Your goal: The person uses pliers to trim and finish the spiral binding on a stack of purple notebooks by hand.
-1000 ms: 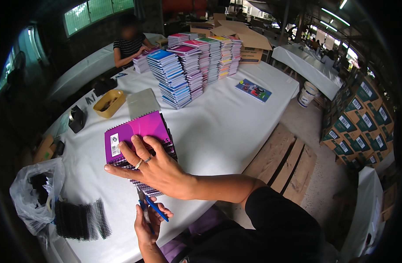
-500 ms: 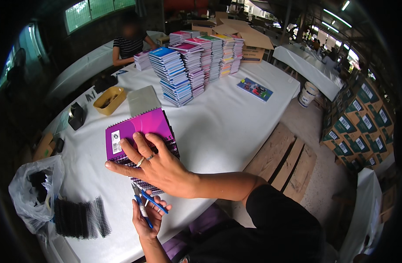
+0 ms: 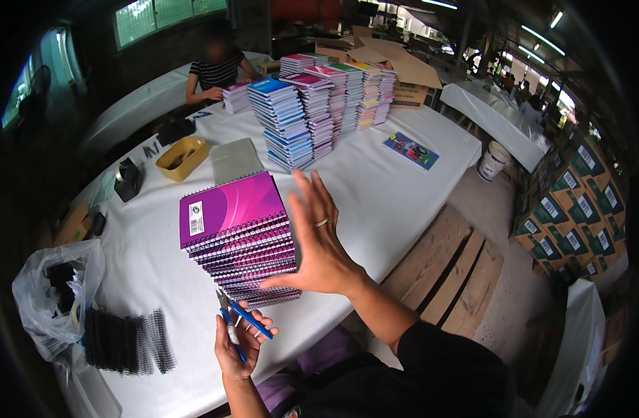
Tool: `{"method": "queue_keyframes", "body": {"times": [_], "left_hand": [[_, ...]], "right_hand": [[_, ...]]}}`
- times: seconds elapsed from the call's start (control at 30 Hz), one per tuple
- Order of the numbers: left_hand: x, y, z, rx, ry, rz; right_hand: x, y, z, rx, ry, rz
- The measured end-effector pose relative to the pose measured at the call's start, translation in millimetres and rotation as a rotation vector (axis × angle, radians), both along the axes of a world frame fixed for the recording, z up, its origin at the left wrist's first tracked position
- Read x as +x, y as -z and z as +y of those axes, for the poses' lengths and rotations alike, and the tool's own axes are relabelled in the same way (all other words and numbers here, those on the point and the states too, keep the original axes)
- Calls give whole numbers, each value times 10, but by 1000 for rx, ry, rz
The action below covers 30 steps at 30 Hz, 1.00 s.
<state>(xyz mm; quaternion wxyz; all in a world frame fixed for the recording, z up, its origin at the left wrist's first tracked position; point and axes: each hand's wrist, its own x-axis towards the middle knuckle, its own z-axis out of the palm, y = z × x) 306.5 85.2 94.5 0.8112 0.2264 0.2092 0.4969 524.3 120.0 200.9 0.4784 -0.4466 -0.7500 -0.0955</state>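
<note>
A tall stack of purple spiral-bound notebooks (image 3: 236,209) stands on the white-covered table in front of me, with spiral edges facing me. My right hand (image 3: 319,244) is open at the stack's right side, its fingers spread and pointing up. The thumb overlaps the lower notebooks in the picture; whether it touches them I cannot tell. Below the stack's near edge, my left hand (image 3: 241,345) is closed loosely around blue-handled pliers (image 3: 237,326), palm up, jaws pointing toward the notebooks.
Several tall stacks of colored notebooks (image 3: 281,125) stand farther back, near open cardboard boxes (image 3: 407,94). Left lie a yellow tray (image 3: 183,159), a black tape dispenser (image 3: 128,181), a plastic bag (image 3: 30,292) and black spiral coils (image 3: 124,341). Another person (image 3: 218,73) sits across.
My right hand has lifted off the top notebook and moved right, to the side of the stack, uncovering the purple cover. My left hand still holds the pliers in nearly the same place.
</note>
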Motion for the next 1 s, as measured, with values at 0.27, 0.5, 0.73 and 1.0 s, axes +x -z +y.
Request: {"method": "queue_keyframes", "body": {"times": [0.27,0.5,0.73,1.0], "left_hand": [[41,6,-3,39,71,-66],[45,26,-20,67,48,86],[75,34,6,41,1,99],[-5,73,-12,28,-23,216]], "right_hand": [[22,1036,358,-359,-437,512],[-37,1055,385,-337,-537,619],[-8,1092,369,-338,-503,577],[-84,1080,143,-177,-213,518]]}}
